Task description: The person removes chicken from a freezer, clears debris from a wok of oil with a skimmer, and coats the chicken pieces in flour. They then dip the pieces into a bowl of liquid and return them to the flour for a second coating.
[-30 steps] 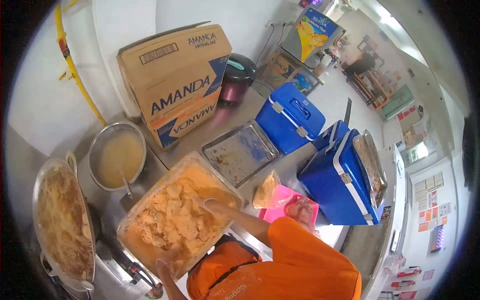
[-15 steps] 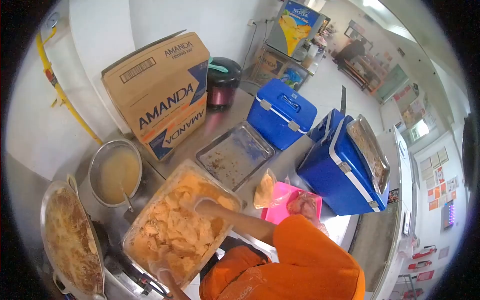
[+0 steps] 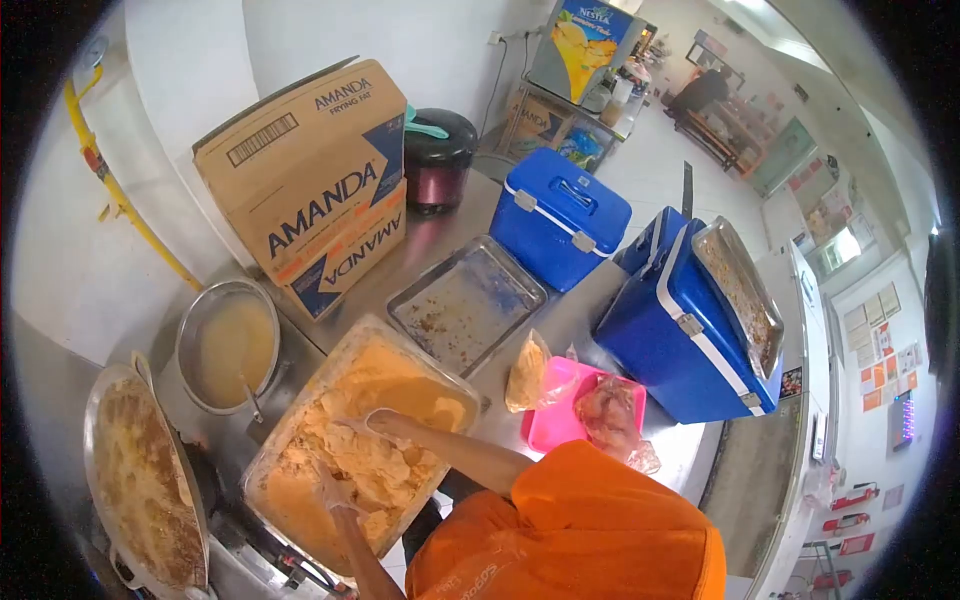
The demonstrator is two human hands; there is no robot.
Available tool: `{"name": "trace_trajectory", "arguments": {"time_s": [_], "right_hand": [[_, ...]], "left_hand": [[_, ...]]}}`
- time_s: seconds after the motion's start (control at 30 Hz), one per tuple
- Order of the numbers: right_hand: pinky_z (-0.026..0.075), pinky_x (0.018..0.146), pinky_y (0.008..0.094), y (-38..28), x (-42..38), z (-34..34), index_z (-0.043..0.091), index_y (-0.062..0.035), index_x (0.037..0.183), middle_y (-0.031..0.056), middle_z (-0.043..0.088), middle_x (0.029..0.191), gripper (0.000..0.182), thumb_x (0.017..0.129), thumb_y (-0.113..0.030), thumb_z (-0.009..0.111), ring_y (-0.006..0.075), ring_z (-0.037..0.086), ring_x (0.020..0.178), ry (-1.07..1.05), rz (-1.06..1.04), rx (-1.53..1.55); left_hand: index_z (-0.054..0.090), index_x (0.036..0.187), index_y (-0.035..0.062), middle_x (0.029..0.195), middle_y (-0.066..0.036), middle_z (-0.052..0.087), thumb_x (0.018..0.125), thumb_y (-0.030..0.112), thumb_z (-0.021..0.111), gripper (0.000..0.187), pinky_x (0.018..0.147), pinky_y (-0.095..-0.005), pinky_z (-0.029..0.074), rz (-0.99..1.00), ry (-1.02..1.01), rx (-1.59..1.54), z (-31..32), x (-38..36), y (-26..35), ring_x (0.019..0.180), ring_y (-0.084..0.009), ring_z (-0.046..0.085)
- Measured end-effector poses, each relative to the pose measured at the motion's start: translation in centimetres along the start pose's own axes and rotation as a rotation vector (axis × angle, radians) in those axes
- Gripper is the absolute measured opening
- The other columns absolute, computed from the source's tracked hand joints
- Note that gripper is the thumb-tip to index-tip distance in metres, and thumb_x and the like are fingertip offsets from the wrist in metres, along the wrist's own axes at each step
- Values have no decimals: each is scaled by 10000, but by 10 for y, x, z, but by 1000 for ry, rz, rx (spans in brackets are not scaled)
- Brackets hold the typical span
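A rectangular tub [image 3: 290, 425] holds orange breading flour [image 3: 400, 375] with lumpy coated pieces in it. Both hands are in it and seem to wear thin clear plastic gloves. My right hand [image 3: 385, 424] reaches in from the right and rests among the coated lumps near the middle. My left hand [image 3: 335, 492] comes from the lower edge and touches the flour nearer the front. The fingers of both are sunk in or covered by flour, so their grip does not show.
Left of the tub are a wok of bubbling oil [image 3: 145, 480] and a bowl of pale batter [image 3: 235, 345]. Behind stand a cardboard box [image 3: 320, 190], a stained metal tray [image 3: 470, 305] and blue coolers [image 3: 560, 215]. A pink tray [image 3: 550, 425] with bagged raw meat [image 3: 608, 412] lies to the right.
My left hand has moved up and inward from the tub's front edge. My right hand has shifted left and down, closer to it. The coated lumps are more covered with flour.
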State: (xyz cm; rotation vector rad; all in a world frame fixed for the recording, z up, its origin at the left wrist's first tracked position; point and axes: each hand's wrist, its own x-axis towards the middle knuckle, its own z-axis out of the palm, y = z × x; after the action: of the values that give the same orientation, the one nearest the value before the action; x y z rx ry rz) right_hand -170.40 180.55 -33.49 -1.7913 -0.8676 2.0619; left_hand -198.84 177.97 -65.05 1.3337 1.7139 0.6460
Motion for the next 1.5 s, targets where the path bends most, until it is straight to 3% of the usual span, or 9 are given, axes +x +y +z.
{"name": "trace_trajectory", "arguments": {"time_s": [0.1, 0.2, 0.5, 0.77, 0.83, 1.0, 1.07, 1.27, 1.5], "right_hand": [[466, 918, 442, 11, -7, -1, 309, -109, 1512, 169, 337, 1519, 754, 945, -571, 493, 262, 379, 1356, 85, -25, -143], [463, 916, 434, 68, 65, -26, 318, -98, 1503, 167, 371, 1480, 736, 951, -554, 491, 257, 403, 1319, 247, -142, -420], [453, 908, 407, 91, 127, -37, 346, -65, 1476, 160, 472, 1363, 683, 969, -502, 485, 244, 475, 1210, 243, 116, -351], [444, 902, 384, 54, 99, -11, 371, -36, 1452, 153, 561, 1259, 638, 985, -457, 479, 233, 539, 1113, 212, 148, -305], [442, 900, 378, 47, 80, -6, 377, -28, 1446, 152, 583, 1233, 626, 989, -445, 477, 230, 555, 1089, 210, 148, -348], [438, 897, 367, 36, 56, 2, 389, -14, 1434, 148, 628, 1181, 604, 997, -422, 475, 224, 587, 1040, 238, 148, -511], [405, 411, 320, 31, 48, 2, 653, 41, 1070, 10, 646, 663, 578, 923, -512, 571, 145, 547, 474, 601, -199, -496], [493, 548, 354, 60, 136, -75, 582, 14, 1215, 70, 673, 833, 630, 886, -523, 597, 189, 617, 634, 477, 98, -975], [502, 580, 358, 46, 148, 5, 559, -20, 1289, 75, 652, 822, 630, 885, -500, 613, 168, 607, 656, 277, 127, -354]], "left_hand": [[579, 1261, -30, 1062, -115, 653, 909, 645, 502, 766, 728, -347, 493, -230, -166, -184, -61, -85, 168, 859, -240, 611], [541, 1323, 2, 1185, -127, 612, 911, 648, 484, 768, 755, -374, 500, -442, -206, 49, -76, -37, 94, 884, -261, 613], [658, 1107, 9, 934, -121, 695, 827, 675, 611, 724, 709, -427, 503, -565, -208, -261, -90, -76, 205, 838, -252, 642], [652, 1162, -28, 1090, -161, 699, 822, 571, 677, 690, 795, -354, 517, -482, -292, -345, -107, -90, 271, 860, -207, 672], [601, 1228, -37, 1058, -138, 711, 764, 503, 760, 729, 819, -364, 528, -208, -435, -379, -111, -92, 254, 846, -239, 683], [562, 1294, 12, 1093, -166, 691, 739, 511, 775, 775, 834, -378, 537, -202, -160, -43, -152, -105, 259, 929, -263, 675], [555, 1304, 18, 1119, -186, 678, 741, 527, 767, 789, 835, -376, 539, -174, -75, 42, -161, -97, 238, 967, -271, 668], [523, 1324, -31, 1313, -224, 562, 741, 549, 766, 858, 889, -485, 511, -641, 247, -532, -116, -30, 174, 1208, -344, 543], [574, 1317, 63, 1242, -186, 589, 803, 567, 686, 729, 883, -470, 494, -376, -291, -257, -98, -40, 217, 1112, -290, 555]]}}
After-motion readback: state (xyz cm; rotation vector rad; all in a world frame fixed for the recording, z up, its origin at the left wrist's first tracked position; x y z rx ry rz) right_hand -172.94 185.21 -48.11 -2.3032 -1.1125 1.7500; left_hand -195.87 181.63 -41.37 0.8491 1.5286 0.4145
